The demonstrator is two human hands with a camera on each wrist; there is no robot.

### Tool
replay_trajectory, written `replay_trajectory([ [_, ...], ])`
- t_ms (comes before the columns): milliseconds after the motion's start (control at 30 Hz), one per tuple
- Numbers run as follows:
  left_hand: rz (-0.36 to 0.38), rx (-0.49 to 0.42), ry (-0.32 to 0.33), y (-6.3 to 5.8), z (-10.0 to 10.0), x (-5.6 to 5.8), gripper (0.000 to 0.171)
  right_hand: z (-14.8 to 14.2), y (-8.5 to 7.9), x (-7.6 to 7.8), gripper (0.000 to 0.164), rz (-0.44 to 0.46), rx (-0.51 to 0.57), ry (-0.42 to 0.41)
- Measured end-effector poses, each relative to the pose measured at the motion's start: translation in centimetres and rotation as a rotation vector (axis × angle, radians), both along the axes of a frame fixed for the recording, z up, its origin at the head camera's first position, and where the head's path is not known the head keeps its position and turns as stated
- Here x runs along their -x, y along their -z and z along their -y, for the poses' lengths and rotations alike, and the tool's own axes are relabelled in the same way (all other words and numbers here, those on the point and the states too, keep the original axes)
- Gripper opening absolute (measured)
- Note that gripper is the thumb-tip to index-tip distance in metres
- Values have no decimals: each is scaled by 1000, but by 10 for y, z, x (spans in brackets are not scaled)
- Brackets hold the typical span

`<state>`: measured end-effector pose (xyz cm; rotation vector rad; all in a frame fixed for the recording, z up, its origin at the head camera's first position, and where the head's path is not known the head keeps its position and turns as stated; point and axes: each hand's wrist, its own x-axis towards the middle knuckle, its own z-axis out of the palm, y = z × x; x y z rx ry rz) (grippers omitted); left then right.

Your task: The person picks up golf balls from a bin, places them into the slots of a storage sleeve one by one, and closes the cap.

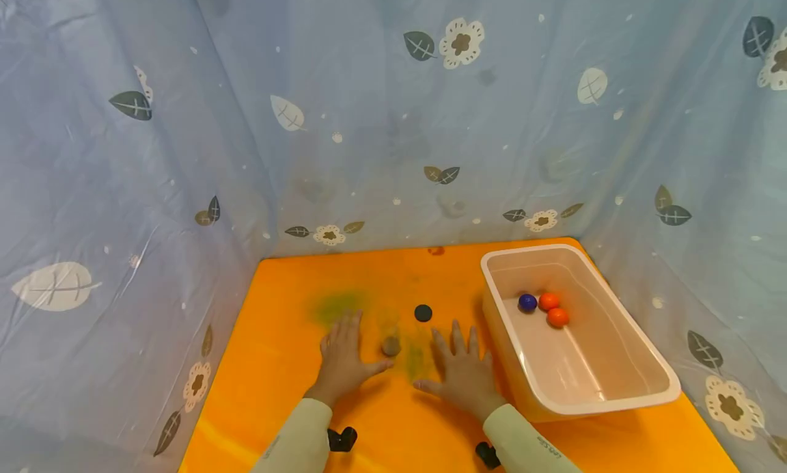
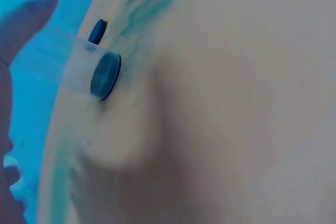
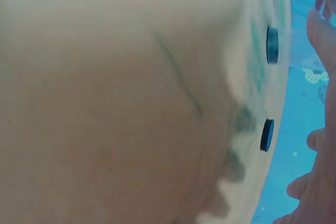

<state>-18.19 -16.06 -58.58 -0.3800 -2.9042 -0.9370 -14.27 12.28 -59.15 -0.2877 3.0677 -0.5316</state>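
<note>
A clear cylinder with a dark base [image 1: 391, 346] stands on the orange table between the two hands. The left wrist view shows its see-through wall [image 2: 79, 66] rising from that base. Just behind it in the head view, a flat black disc [image 1: 423, 313] lies on the table. My left hand [image 1: 344, 363] is spread with straight fingers, the thumb tip close beside the cylinder. Fingers also spread, my right hand [image 1: 464, 377] hovers or rests low at the right, nearest to the disc and holding nothing.
A white plastic tub [image 1: 590, 384] stands at the right, with a blue ball [image 1: 527, 303] and two orange balls [image 1: 557, 317] inside. Green smears [image 1: 338, 307] mark the table [image 1: 246, 391]. Blue patterned curtain [image 1: 369, 117] surrounds the back and sides.
</note>
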Motion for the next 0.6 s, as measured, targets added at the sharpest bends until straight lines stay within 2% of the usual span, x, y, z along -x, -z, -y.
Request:
replay_trajectory([
  [133, 164, -351, 10, 13, -12, 9, 118, 3, 3, -7, 116, -5, -10, -2],
  [233, 253, -551, 14, 22, -22, 16, 114, 4, 3, -12, 115, -16, -8, -10],
  [300, 273, -621, 9, 24, -29, 21, 113, 5, 2, -14, 115, -22, -9, -12],
  [433, 246, -713, 9, 21, -42, 31, 108, 6, -4, -17, 115, -51, 5, -14],
  [600, 207, -765, 51, 20, -56, 43, 86, 9, -24, -18, 116, -74, 53, -12],
])
